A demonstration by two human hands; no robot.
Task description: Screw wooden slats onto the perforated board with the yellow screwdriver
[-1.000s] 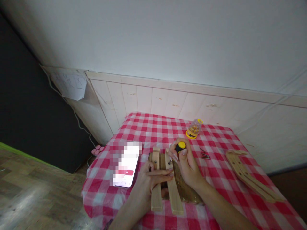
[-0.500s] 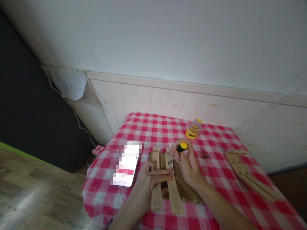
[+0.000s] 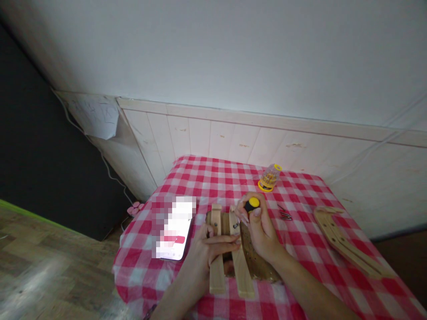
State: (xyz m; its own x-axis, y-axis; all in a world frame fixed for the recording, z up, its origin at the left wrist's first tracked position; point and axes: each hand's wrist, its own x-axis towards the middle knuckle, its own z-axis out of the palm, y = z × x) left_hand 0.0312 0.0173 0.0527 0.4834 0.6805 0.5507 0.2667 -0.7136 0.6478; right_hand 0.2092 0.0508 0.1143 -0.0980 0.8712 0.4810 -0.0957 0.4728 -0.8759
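Wrapped around a screwdriver (image 3: 252, 204) with a black and yellow handle, my right hand (image 3: 265, 233) is closed above a pair of pale wooden slats. Its shaft is mostly hidden by my fingers, near a dark screw (image 3: 235, 226) in the right slat (image 3: 244, 278). My left hand (image 3: 205, 251) grips the slats from the left, its fingers lying across the left slat (image 3: 217, 278) and reaching the right one. Beneath and beside them is a brown piece with small holes (image 3: 262, 262), partly covered by my hands.
On the checked tablecloth (image 3: 213, 178) lies a lit phone (image 3: 176, 231), left of my hands. A clear, yellow-based bit case (image 3: 268, 178) stands at the back. Several screws (image 3: 285, 216) lie right of my right hand, and a curved wooden piece (image 3: 347, 244) rests farther right.
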